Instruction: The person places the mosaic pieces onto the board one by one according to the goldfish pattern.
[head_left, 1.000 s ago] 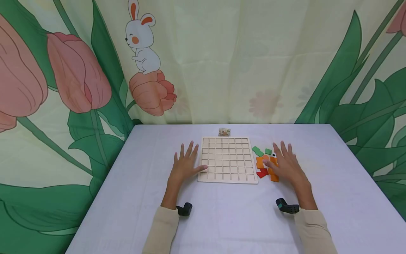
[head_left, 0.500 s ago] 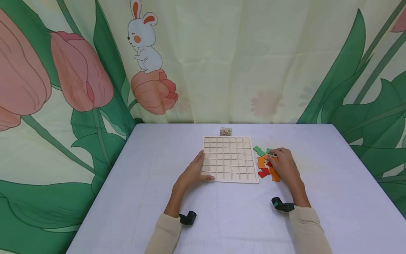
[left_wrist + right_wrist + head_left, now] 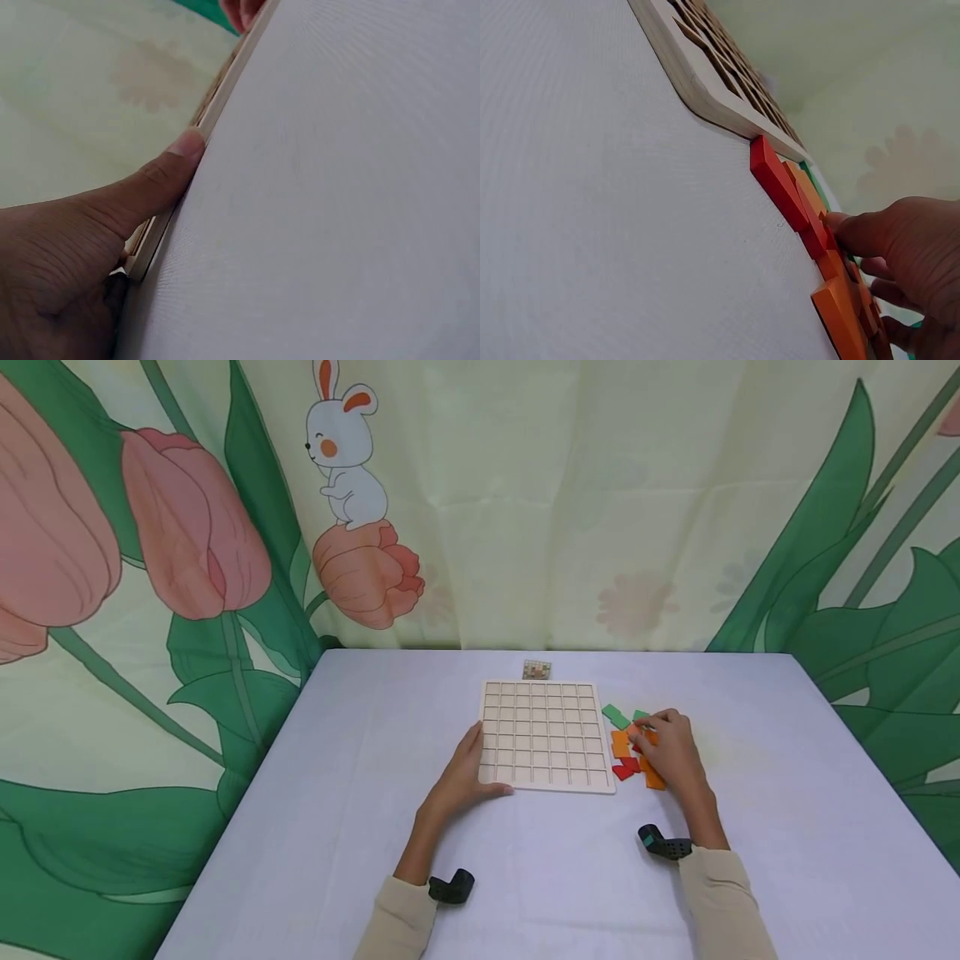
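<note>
A pale wooden grid board (image 3: 547,735) lies flat on the table. My left hand (image 3: 459,777) rests at its near left corner, straight fingers along the left edge and thumb along the front edge. In the left wrist view, the thumb (image 3: 161,176) presses on the board's rim (image 3: 225,82). At the board's right lie flat coloured pieces: green (image 3: 617,717), orange (image 3: 620,744) and red (image 3: 622,772). My right hand (image 3: 673,750) reaches into them with bent fingers, thumb and fingertips close to a salmon piece (image 3: 633,729). Whether it pinches a piece is hidden.
A small patterned card (image 3: 536,670) lies behind the board's far edge. White cloth (image 3: 555,877) covers the table. A printed curtain (image 3: 525,510) hangs behind it. Black wrist cameras (image 3: 452,887) sit on both wrists.
My left hand has moved from beside the board onto its near left corner. My right hand has gone from spread fingers above the pieces to bent fingers among them.
</note>
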The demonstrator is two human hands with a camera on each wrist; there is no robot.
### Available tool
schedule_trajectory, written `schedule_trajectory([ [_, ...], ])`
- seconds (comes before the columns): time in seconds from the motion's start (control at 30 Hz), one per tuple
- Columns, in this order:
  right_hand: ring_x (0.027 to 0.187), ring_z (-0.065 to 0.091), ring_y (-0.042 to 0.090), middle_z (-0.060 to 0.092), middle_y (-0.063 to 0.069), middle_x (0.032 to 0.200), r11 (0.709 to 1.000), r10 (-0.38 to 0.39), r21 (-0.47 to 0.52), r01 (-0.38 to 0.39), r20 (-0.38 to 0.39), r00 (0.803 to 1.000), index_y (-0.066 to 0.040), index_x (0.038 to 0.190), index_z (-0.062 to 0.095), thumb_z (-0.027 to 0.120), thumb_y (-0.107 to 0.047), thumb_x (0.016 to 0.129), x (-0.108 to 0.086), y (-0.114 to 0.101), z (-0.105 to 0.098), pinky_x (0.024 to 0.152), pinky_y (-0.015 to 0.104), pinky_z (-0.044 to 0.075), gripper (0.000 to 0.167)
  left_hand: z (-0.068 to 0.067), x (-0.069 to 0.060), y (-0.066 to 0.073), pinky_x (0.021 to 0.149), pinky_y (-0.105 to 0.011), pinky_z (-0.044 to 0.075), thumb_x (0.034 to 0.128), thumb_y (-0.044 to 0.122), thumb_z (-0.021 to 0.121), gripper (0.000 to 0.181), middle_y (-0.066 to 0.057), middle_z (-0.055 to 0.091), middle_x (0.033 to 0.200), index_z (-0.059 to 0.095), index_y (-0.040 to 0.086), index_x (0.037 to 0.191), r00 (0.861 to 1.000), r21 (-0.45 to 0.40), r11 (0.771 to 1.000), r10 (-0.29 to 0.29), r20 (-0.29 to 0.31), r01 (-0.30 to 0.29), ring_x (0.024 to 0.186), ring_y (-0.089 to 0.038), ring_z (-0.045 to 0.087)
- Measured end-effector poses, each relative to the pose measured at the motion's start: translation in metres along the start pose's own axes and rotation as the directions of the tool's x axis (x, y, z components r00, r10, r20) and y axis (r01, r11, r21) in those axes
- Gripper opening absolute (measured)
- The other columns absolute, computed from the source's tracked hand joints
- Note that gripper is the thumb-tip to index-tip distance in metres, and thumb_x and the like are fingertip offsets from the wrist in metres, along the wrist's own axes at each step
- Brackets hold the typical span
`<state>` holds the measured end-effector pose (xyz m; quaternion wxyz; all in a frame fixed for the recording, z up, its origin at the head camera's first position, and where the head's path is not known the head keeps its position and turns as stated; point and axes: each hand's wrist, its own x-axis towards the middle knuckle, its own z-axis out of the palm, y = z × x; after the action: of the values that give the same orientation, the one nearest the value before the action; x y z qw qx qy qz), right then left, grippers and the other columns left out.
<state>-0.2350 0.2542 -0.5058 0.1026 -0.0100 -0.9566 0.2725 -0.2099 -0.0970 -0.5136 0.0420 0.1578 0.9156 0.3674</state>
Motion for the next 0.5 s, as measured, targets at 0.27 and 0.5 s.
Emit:
schedule_trajectory([
  [0.27,0.115,0.039,0.043,0.048,0.027,0.117,0.999,0.032,0.026,-0.032,-0.019,0.999,0.002,0.118,0.067,0.07,-0.02,0.091,0.0,0.001,0.0045,0.088,0.054,0.05,0.034,0.004,-0.0016,-0.0033,0.116,-0.041,0.024,0.066,0.039,0.09,0.124,-0.014,0.013,0.162,0.012,0.004,0.157,0.999,-0.053,0.999,-0.007,-0.043,0.004,0.147,-0.029,0.015],
  [0.5,0.114,0.039,0.043,0.048,0.027,0.116,0.999,0.025,0.026,-0.024,-0.045,0.999,0.003,0.115,0.068,0.069,-0.019,0.092,0.0015,0.0004,0.0046,0.089,0.054,0.049,0.033,0.0048,-0.0001,-0.0051,0.116,-0.04,0.024,0.0665,0.042,0.089,0.124,-0.012,0.013,0.162,0.012,0.005,0.157,0.999,-0.041,0.999,-0.024,-0.041,0.022,0.148,-0.027,0.015],
])
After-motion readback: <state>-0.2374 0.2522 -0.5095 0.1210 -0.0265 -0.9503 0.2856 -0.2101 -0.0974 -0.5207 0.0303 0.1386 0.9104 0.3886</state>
